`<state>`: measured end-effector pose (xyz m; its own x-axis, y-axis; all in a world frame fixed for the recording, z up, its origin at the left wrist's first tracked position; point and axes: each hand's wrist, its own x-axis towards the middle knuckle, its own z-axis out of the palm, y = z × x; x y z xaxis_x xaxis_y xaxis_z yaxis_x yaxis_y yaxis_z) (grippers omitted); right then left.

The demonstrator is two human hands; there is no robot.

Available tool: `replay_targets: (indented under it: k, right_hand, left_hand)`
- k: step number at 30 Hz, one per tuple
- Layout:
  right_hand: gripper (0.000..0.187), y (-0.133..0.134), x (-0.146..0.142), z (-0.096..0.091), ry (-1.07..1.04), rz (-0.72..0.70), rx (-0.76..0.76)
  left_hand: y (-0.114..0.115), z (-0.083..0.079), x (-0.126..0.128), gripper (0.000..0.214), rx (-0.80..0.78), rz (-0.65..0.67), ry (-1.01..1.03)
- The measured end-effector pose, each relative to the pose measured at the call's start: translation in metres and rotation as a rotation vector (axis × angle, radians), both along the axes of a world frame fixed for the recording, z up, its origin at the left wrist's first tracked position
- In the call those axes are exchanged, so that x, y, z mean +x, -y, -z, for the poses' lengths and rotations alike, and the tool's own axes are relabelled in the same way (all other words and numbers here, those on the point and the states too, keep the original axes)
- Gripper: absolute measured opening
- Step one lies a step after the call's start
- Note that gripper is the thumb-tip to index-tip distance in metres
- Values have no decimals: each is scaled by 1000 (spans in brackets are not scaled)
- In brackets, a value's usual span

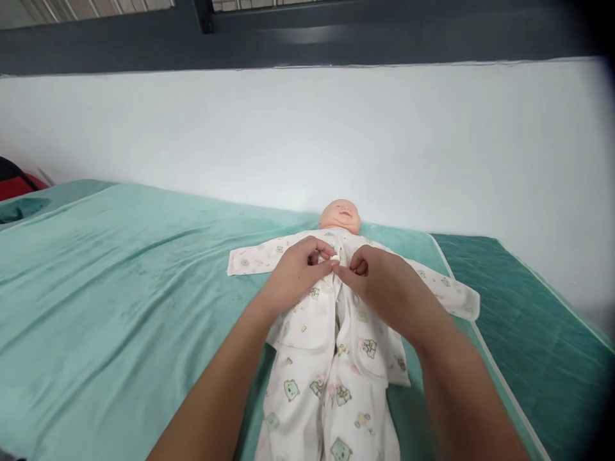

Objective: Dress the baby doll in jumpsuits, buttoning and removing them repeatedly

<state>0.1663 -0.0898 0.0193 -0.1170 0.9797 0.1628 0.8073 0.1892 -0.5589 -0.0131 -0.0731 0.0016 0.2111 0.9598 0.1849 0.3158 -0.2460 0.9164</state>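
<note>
Both the left hand (pixel 298 272) and the right hand (pixel 391 282) meet over the upper front of a white, bear-printed baby jacket (pixel 307 330). The jacket lies at the middle of the scene on a light green blanket (pixel 120 282), below the baby doll's head (pixel 340 216), which rests at the far side near the white wall (pixel 288 134). The left thumb and forefinger are pinched together on a small pale bit of the jacket's front edge. The right thumb reaches the same spot with the forefinger curled; whether it grips cloth, I cannot tell.

As for progress, the jacket already sits at the doll's neck, its sleeves spread left and right, and the matching baby trousers (pixel 293 403) lie on the near side, overlapped by the jacket's hem. Whether arms and legs fill them is hidden. The two front panels come close at the chest but part below the hands, so the lower front looks still unfastened; any fastening at the fingertips is too small to make out.
</note>
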Motion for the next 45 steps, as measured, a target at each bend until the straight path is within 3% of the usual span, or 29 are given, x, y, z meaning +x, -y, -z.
replay_targets:
  k: [5,9,19,27,37,45]
  right_hand:
    - [28,-5,1,4,-32,-39,11]
    - [30,-9,5,3,-107,-39,-10]
    - [28,-17,20,9,-507,-103,-221]
    - [27,-18,13,12,-741,-198,-240]
    - [18,-21,16,17,-810,-242,-275]
    - [25,-22,16,19,-748,-230,-281]
  left_hand:
    - [1,0,4,10,86,-1,-33]
    - [4,-4,8,10,63,-12,-49]
    - [9,-6,16,14,25,5,40]
    - [1,0,11,14,-20,-24,107]
    - [1,1,11,15,-31,-11,112]
    - [1,2,13,17,-44,-20,132]
